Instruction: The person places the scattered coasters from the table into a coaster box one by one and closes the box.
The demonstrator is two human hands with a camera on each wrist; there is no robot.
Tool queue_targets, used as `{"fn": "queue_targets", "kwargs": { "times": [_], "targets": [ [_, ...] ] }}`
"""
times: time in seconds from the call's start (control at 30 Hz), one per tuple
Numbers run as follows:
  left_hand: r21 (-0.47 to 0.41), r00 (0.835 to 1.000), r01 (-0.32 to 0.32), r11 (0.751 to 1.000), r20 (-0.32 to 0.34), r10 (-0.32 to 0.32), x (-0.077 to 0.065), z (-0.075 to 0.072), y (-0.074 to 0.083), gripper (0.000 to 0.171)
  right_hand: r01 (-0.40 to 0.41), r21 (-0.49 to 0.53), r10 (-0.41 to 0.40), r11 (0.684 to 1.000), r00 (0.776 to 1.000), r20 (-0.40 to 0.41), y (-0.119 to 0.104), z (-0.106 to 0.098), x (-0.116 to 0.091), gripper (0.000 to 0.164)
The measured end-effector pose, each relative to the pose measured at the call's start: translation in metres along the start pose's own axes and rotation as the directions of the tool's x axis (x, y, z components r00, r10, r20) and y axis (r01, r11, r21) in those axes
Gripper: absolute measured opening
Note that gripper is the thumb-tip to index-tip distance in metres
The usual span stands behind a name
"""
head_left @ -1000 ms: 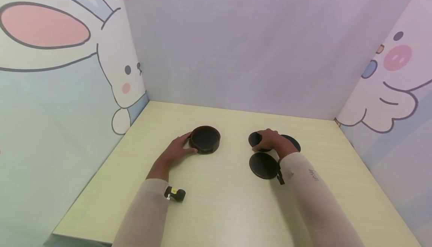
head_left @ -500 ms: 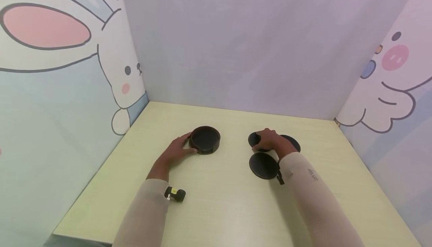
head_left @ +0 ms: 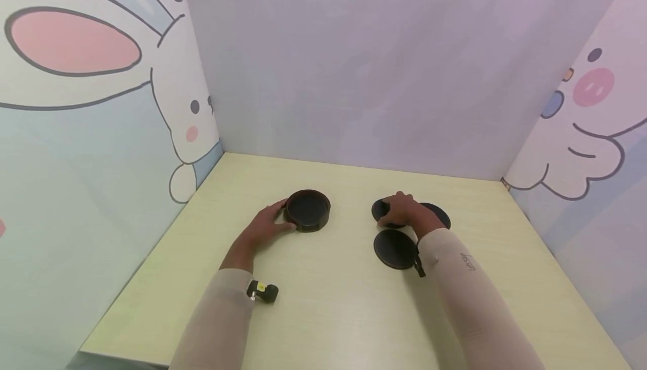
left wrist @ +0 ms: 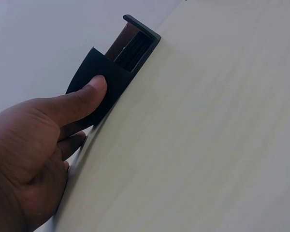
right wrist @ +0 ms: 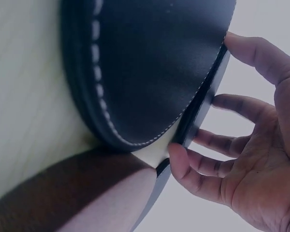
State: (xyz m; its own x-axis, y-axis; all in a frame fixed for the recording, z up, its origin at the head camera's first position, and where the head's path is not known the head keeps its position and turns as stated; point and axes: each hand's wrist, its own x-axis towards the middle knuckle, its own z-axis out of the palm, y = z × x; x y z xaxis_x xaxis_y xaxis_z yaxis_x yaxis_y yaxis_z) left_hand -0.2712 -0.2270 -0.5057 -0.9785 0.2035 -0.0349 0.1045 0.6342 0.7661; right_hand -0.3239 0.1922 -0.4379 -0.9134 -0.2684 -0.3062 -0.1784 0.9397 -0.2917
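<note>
My left hand (head_left: 264,225) grips the side of a round black coaster holder (head_left: 303,227) standing on the table. Seen from the left wrist, the thumb presses the holder's wall (left wrist: 117,83), and dark layered edges show through its slot. To the right, my right hand (head_left: 402,210) holds a round black coaster (head_left: 381,209) by its edges, low at the tabletop. A second black coaster (head_left: 396,249) lies just nearer, and a third coaster (head_left: 438,213) is partly hidden behind the right wrist. Light stitching rims a leather-like coaster (right wrist: 150,67) in the right wrist view.
The pale wooden table (head_left: 313,314) meets a plain lilac back wall (head_left: 354,78). Side panels with a cartoon rabbit (head_left: 187,95) and another cartoon figure (head_left: 581,128) flank it. A small black camera (head_left: 263,291) is strapped at the left wrist.
</note>
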Motion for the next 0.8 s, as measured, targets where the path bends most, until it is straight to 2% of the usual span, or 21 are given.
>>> {"fn": "queue_targets", "kwargs": {
  "times": [0.43, 0.8],
  "targets": [
    [0.014, 1.0, -0.008, 1.0, -0.005, 0.008, 0.0008, 0.0015, 0.0009, 0.089, 0.001, -0.042, -0.002, 0.999, 1.0, -0.031, -0.0006, 0.0024, 0.0028, 0.079],
    [0.008, 1.0, 0.005, 1.0, -0.002, -0.005, -0.0004, 0.0006, 0.0019, 0.09, 0.0, -0.027, -0.005, 1.0, 0.981, -0.192, -0.0075, 0.0019, 0.0057, 0.079]
  ]
}}
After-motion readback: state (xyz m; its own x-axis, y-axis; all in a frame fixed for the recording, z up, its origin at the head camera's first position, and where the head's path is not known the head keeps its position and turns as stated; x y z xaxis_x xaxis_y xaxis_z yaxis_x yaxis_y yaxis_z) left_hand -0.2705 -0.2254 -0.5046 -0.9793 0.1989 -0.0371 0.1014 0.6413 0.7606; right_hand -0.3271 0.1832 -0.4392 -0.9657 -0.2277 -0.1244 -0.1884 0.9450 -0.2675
